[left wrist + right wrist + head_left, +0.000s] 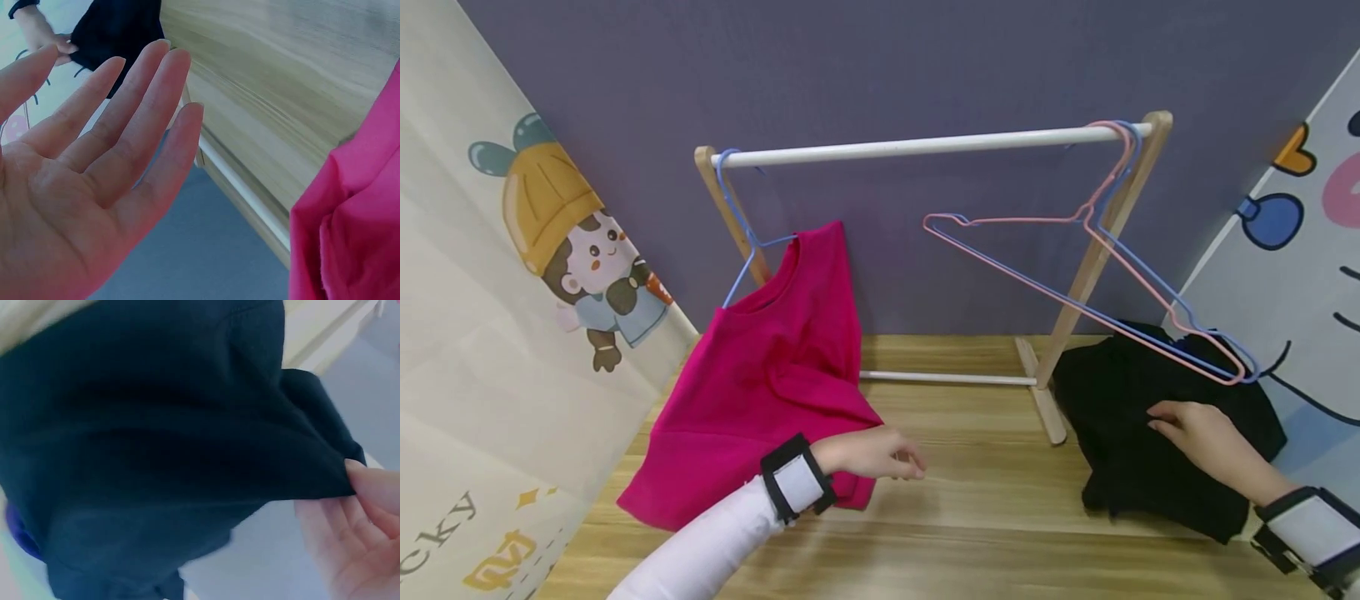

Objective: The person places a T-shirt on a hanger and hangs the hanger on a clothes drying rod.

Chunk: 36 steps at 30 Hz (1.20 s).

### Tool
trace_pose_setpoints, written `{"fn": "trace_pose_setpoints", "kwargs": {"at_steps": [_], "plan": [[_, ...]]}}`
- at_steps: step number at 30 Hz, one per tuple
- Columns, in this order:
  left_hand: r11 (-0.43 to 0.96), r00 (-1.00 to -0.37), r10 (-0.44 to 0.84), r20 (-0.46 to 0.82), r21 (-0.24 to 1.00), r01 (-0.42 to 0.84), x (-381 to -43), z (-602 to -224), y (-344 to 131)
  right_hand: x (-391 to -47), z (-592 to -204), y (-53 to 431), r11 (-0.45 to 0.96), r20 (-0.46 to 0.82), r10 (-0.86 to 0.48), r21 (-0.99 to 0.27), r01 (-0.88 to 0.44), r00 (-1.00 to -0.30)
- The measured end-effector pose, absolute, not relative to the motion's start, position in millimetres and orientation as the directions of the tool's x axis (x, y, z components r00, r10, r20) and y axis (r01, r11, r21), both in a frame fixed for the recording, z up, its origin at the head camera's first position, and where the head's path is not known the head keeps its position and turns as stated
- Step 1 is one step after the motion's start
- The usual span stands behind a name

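My right hand (1217, 446) pinches an edge of a black garment (1112, 417) between thumb and fingers. In the right wrist view the black cloth (156, 437) stretches away from the pinching fingertips (356, 469). The garment's exact kind is hidden by its folds. My left hand (872, 452) is in front of a magenta shirt (760, 358), over its lower right part in the head view. Its palm is bare and its fingers (137, 125) are loosely extended in the left wrist view. That shirt hangs on a blue hanger (741, 221) at the rack's left end.
A small clothes rack with a white rail (917, 148) and wooden legs (1093, 267) stands on the wood-grain table (970, 500). A pink hanger (1015, 220) and another blue hanger (1157, 287) hang at its right end, above the black garment. A grey wall (880, 67) rises behind.
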<state>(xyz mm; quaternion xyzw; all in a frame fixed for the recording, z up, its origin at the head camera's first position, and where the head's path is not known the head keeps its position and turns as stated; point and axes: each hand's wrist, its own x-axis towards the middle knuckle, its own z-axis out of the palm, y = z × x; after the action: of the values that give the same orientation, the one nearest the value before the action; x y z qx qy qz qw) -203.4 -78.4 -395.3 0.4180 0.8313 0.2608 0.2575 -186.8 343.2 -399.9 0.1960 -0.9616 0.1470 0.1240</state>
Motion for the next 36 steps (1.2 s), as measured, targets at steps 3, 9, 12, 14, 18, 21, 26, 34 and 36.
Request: {"fn": "trace_pose_setpoints", "kwargs": {"at_steps": [3,9,12,14,18,21,26,34,36], "plan": [[0.519,-0.522,0.826,-0.213,0.648,0.557,-202.3,-395.7,-80.3,-189.3,-384.4,338.9,0.873,0.352,-0.356,-0.205,-0.442,-0.866],[0.537,-0.537,0.813,-0.224,0.646,0.543,-200.2,-396.2,-83.5,-198.3,-353.4,331.9,0.85,0.401,-0.37,-0.218,-0.48,-0.838],[0.538,-0.543,0.81,-0.224,0.652,0.534,-199.8,-396.5,-84.7,-201.9,-341.8,327.0,0.834,0.414,-0.37,-0.246,-0.494,-0.832],[0.539,-0.546,0.807,-0.223,0.657,0.528,-199.5,-396.8,-85.4,-203.3,-335.4,322.3,0.829,0.414,-0.367,-0.261,-0.494,-0.833],[0.536,-0.556,0.804,-0.211,0.663,0.523,-199.5,-397.5,-86.2,-205.3,-323.1,312.8,0.809,0.379,-0.353,-0.336,-0.483,-0.855],[0.526,-0.566,0.803,-0.184,0.665,0.53,-200.5,-398.6,-85.5,-206.4,-312.7,306.8,0.809,0.36,-0.34,-0.359,-0.465,-0.869],[0.511,-0.594,0.794,-0.128,0.671,0.537,-203.1,-400.5,-82.4,-208.3,-296.3,298.9,0.824,0.353,-0.309,-0.365,-0.434,-0.883],[0.487,-0.669,0.743,-0.013,0.696,0.528,-206.7,-398.2,-74.4,-213.4,-278.4,284.9,0.777,0.455,-0.302,-0.392,-0.493,-0.838],[0.486,-0.688,0.726,0.002,0.706,0.515,-207.2,-396.7,-72.3,-214.2,-272.5,281.1,0.768,0.47,-0.293,-0.403,-0.498,-0.833]]}}
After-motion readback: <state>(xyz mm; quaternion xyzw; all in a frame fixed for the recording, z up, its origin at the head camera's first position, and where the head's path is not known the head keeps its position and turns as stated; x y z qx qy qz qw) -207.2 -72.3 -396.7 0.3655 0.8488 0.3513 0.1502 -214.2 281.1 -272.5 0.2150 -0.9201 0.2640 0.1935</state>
